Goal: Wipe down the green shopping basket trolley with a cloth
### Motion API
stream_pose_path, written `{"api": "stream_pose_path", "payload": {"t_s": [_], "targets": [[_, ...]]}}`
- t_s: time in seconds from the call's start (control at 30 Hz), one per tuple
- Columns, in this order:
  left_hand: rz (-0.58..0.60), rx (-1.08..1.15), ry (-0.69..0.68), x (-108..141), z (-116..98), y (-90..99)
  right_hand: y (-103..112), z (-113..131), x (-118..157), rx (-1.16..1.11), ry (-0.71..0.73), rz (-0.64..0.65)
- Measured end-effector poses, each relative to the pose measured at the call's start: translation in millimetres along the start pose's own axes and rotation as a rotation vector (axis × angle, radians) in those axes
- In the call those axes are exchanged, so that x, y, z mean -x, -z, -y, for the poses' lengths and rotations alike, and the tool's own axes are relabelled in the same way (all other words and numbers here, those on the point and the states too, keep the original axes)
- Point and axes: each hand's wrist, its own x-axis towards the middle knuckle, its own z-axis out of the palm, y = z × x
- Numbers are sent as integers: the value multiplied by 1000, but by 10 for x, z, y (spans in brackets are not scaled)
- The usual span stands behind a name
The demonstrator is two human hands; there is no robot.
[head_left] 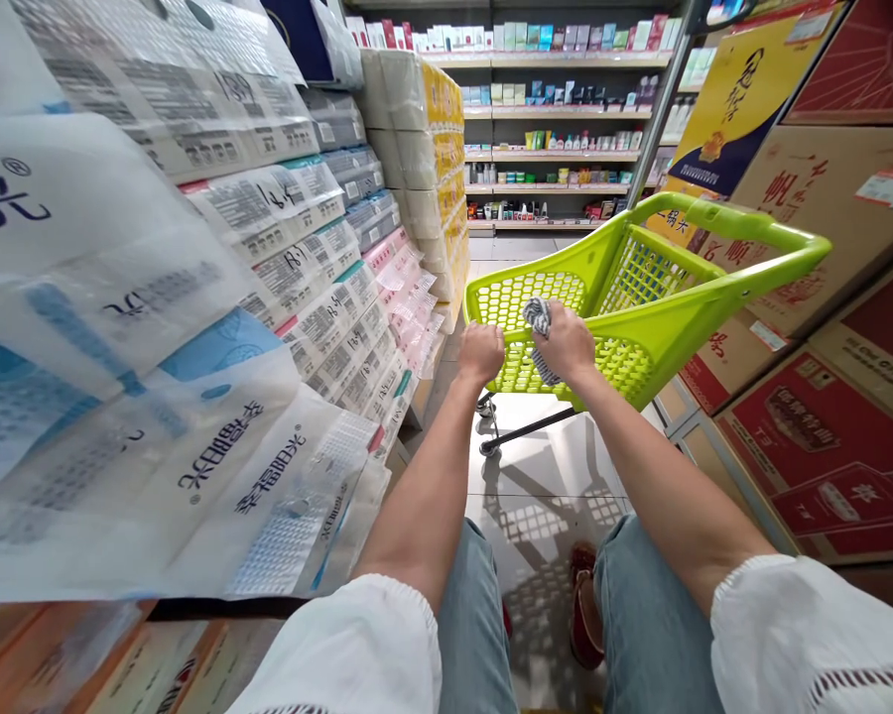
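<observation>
A lime-green plastic shopping cart (644, 362) stands slightly turned in front of me, its handle toward the right. My left hand (482, 351) is closed over the rim at the near left corner of its basket. Beside it, my right hand (572, 340) grips a crumpled grey-and-white striped cloth (537, 316) against the same near rim. Part of the cloth hangs down below that hand over the basket's perforated side. My fingertips are hidden on both hands.
Packs of tissue paper (283, 248) are piled along the left, with yellow-and-white bundles (417, 149) farther on. Cardboard cartons (833, 218) line the right side, close to the cart. Shelves (566, 109) of small boxes and bottles stand across the far end of the tiled floor (543, 466).
</observation>
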Motion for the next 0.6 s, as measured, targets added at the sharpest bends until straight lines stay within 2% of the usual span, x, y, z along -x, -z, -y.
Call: {"api": "stream_pose_path", "payload": {"t_s": [0.07, 0.13, 0.27, 0.37, 0.5, 0.6], "targets": [[-2, 0, -9, -33, -151, -34, -46, 63, 13, -41, 39, 14], [-2, 16, 57, -60, -251, -81, -81, 139, 27, -80, 56, 38], [-30, 43, 121, -74, -253, -132, -66, 162, 27, -77, 97, 78], [-23, 82, 75, -74, -188, -112, 14, 11, -6, -34, 95, 74], [-19, 98, 71, -91, -171, -102, 156, -281, -44, 30, -13, -1], [-32, 86, 91, -102, -212, -143, 185, -353, -26, 60, -70, -62]]}}
